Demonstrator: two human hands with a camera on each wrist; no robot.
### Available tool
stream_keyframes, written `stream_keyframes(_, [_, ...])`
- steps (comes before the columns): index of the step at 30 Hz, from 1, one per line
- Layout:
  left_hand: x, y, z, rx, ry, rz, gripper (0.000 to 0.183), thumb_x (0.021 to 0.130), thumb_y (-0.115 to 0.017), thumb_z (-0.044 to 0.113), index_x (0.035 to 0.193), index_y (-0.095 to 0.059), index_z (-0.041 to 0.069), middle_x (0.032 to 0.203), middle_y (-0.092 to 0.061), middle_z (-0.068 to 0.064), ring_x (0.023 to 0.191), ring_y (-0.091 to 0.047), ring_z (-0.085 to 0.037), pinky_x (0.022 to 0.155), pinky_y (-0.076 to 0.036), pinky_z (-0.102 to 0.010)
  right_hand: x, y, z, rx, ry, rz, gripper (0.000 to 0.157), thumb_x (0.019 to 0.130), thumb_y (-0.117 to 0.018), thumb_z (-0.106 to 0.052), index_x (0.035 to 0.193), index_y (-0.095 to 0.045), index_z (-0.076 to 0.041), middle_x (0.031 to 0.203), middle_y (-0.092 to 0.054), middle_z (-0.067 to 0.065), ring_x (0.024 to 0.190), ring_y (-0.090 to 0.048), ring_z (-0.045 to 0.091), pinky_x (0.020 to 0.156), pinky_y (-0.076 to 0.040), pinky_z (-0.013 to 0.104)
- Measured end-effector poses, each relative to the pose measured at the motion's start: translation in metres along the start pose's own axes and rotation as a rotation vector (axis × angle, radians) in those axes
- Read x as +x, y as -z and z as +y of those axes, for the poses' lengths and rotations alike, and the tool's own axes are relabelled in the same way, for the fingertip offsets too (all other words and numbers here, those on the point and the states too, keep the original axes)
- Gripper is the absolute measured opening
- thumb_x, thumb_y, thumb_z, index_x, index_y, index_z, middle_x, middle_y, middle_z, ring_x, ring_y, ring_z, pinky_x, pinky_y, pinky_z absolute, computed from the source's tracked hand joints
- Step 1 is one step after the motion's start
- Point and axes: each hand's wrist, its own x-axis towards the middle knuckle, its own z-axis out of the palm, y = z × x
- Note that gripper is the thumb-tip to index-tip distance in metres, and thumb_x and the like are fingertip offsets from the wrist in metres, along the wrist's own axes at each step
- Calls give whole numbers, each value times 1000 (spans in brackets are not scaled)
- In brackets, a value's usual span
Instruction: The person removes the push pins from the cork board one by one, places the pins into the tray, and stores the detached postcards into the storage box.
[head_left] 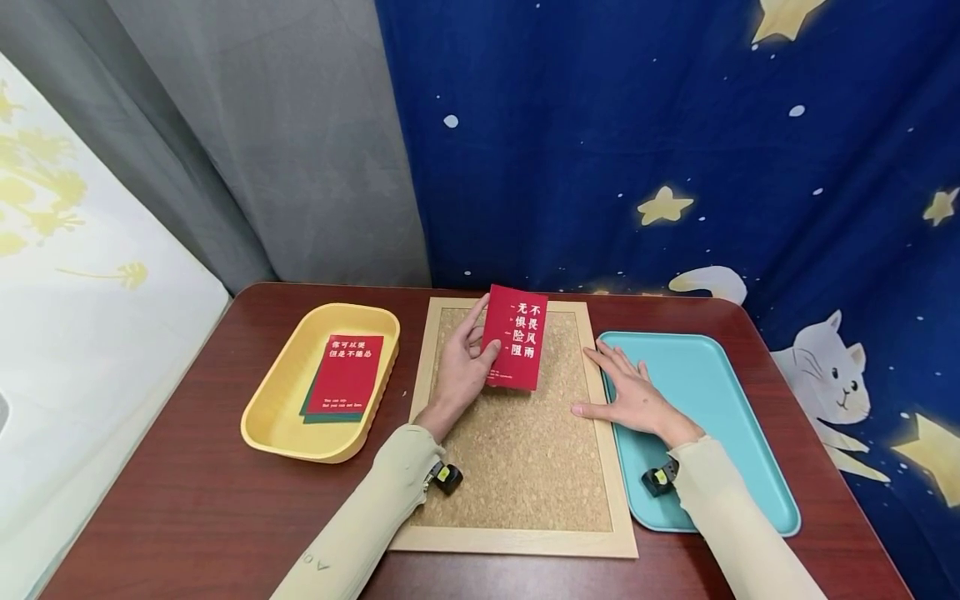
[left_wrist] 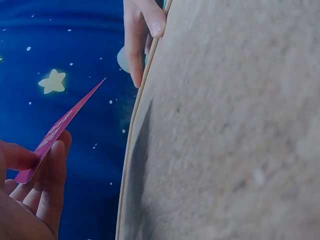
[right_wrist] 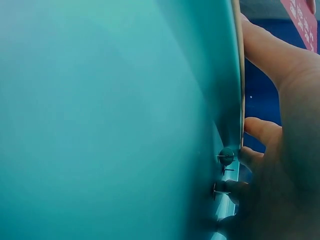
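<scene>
Above the upper part of the wood-framed cork board (head_left: 532, 467), my left hand (head_left: 459, 375) pinches a red card (head_left: 517, 337) with white printed characters. The thumb lies on the card's front and the fingers are behind it, as the left wrist view also shows. My right hand (head_left: 636, 398) spreads its fingers at the board's right edge, beside the left rim of the turquoise tray (head_left: 705, 400). Nothing is held in it. Close to its fingertips, the right wrist view shows several small pins (right_wrist: 226, 157) along the tray's far edge.
A yellow basket (head_left: 262, 429) stands left of the board, with another red card (head_left: 347, 375) lying over a green one (head_left: 333, 419) inside. The dark red-brown table (head_left: 187, 483) ends at a blue star-patterned curtain (head_left: 540, 167) behind.
</scene>
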Motion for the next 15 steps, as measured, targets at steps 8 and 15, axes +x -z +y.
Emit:
stream_keyframes(8, [-3, 5, 4, 56, -10, 32, 71, 100, -65, 1, 160, -42, 32, 125, -72, -16, 100, -79, -34, 77, -66, -42, 0, 0, -1, 3, -4, -3, 107, 84, -79, -62, 167, -25, -21, 177, -10, 12, 163, -1, 45, 124, 7, 76])
stream_keyframes(15, [-8, 11, 2, 69, -5, 57, 68, 101, -65, 4, 158, -44, 32, 127, -72, -16, 102, -78, -35, 76, -66, -44, -1, 1, -1, 2, -8, -6, 107, 84, -79, -63, 167, -25, -21, 177, -10, 12, 164, -1, 44, 124, 7, 76])
